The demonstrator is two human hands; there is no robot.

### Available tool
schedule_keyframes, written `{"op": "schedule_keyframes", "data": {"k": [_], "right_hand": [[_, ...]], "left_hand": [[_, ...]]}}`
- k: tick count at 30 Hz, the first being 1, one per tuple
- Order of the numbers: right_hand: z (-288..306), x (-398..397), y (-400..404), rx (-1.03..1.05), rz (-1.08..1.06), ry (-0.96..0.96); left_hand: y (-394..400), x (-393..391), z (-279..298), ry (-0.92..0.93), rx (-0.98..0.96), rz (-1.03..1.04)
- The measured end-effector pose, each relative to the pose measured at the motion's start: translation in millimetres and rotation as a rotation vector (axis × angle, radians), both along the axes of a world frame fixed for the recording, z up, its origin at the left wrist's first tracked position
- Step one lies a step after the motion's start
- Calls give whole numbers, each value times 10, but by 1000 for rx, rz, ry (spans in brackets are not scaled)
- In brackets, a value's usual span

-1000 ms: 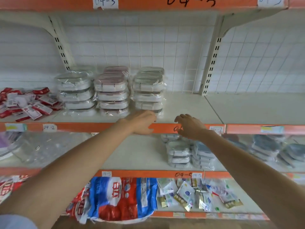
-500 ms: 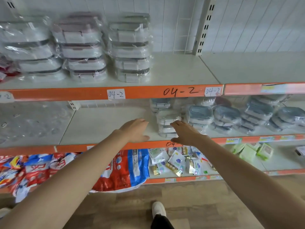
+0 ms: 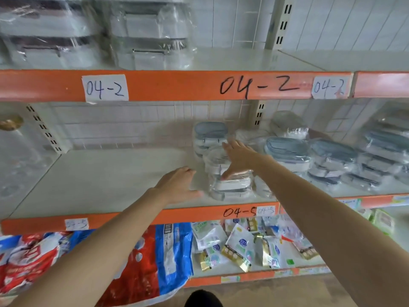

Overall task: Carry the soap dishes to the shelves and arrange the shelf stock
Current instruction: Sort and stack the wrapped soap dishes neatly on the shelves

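- Target: the front stack of wrapped soap dishes (image 3: 230,185), standing on the middle shelf (image 3: 106,180) close to its front edge, just left of the upright that splits the bays.
- A second stack of soap dishes (image 3: 210,135) stands behind it, toward the back wall. More wrapped grey dishes (image 3: 287,149) crowd the shelf to the right.
- Key relation: the front stack lies between my two hands. My right hand (image 3: 240,157) is on it; my left hand (image 3: 177,185) is just beside its left face, whether touching I cannot tell.
- Long axis of the dishes: runs roughly parallel to the shelf's front edge, so the short ends face left and right.
- Right hand: fingers straight and spread, palm down over the stack's top, thumb angled down its front face. Nothing gripped.
- Left hand: flat, fingers extended toward the stack's base, low over the shelf board. Holds nothing.
- Both forearms reach in over the front edge, converging on the stack.
- Judgement: the bare stretch of shelf is to the left, so the stack most likely gets squared or slid that way. Slippery wrap; the stack could shear if pushed at the top only.
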State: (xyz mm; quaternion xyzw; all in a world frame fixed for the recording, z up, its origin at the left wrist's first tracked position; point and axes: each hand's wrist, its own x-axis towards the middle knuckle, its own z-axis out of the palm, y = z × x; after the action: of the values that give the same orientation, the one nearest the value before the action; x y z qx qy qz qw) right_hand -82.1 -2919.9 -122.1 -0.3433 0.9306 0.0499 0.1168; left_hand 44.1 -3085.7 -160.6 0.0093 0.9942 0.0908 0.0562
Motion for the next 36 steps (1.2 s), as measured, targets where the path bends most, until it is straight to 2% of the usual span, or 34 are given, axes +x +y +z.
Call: {"op": "schedule_keyframes", "data": {"k": [6,14,20,23,27,36], "right_hand": [[-134,-172,-25,11,18,32],[4,-207,5,-206,-32,225],[-12,-201,-4,-207,-44,323],[-20,-176,13,-234,-57,309],[37,-66,26,-250,-81,285],[178,524,56,-189,-157,129]], "left_hand": [[79,-174,-81,49,33,-33],[216,-464,-101,7,70,75],[396,-792,-349,-62,270,56],[417,-846,-437,45,296,72],[295,-676,-361,147,341,91],[-189,403,36,22,216,208]]}}
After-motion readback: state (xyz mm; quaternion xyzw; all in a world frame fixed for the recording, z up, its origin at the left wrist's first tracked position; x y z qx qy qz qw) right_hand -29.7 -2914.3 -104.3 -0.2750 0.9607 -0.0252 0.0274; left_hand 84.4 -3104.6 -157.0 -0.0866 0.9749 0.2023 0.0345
